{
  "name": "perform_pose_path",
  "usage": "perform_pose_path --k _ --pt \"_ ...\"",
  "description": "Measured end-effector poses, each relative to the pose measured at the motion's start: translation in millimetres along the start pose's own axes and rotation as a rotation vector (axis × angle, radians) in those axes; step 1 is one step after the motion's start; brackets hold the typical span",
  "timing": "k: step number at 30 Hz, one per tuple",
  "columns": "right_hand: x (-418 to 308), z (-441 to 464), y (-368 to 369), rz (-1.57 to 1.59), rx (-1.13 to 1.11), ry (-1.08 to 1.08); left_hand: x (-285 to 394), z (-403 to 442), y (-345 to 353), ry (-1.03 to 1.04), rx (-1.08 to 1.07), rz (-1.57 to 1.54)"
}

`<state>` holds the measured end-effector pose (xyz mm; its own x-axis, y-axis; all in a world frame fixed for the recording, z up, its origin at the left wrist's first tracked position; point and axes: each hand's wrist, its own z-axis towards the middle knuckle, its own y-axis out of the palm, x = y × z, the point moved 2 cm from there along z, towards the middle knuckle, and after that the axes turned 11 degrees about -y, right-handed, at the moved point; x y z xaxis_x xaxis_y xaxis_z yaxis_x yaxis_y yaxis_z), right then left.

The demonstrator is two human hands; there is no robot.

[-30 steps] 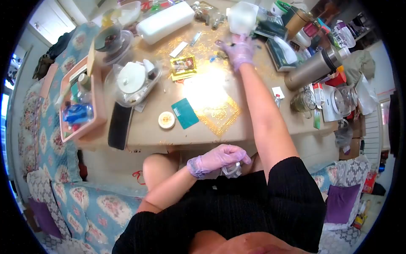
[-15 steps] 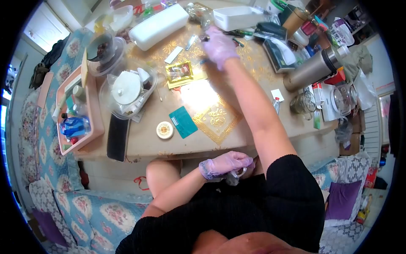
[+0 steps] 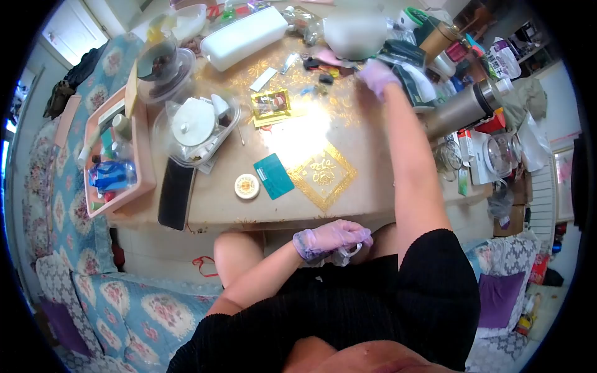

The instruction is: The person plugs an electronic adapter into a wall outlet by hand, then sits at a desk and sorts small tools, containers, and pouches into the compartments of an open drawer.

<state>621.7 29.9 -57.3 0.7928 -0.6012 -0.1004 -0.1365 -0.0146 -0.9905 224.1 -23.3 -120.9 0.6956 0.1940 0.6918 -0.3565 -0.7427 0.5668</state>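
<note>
My left hand [image 3: 333, 239], in a thin purple glove, rests above my lap near the table's front edge. Its fingers are closed around a small clear item with a pale loop [image 3: 354, 251], whose kind I cannot make out. Across the table, my right hand [image 3: 378, 78], gloved likewise, is smeared by motion. It lies just below a blurred white plastic bin [image 3: 354, 36]; whether it touches the bin is unclear. To its left are a pink piece [image 3: 334, 58] and small dark items [image 3: 326, 79].
A long white box [image 3: 244, 38] lies at the back. A pink tray [image 3: 147, 171], a phone [image 3: 175, 194] and a clear tub [image 3: 197, 127] are at left. A teal card [image 3: 273, 176] and round tin [image 3: 247, 186] sit in front. A steel thermos [image 3: 457, 112] leans at right.
My right hand has moved right, away from the small items. The white bin has shifted and looks tilted, and the pink piece and dark items now show. My left hand stays put.
</note>
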Motion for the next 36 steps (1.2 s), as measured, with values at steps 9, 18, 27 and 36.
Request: perform_pose_path --k 9,18,27,36 --pt "-22 -124 -77 0.254 0.439 0.217 8 -4 1 0.128 0.046 0.031" --pt "-45 -180 -94 0.424 0.689 -0.037 -5 -12 -5 0.133 0.103 0.090" --pt "-74 -211 -20 1.166 0.504 0.130 -46 -53 -3 0.003 0.157 -0.084" --pt "-122 -311 4 1.335 0.372 0.071 -130 -38 -47 -0.006 0.517 -0.482"
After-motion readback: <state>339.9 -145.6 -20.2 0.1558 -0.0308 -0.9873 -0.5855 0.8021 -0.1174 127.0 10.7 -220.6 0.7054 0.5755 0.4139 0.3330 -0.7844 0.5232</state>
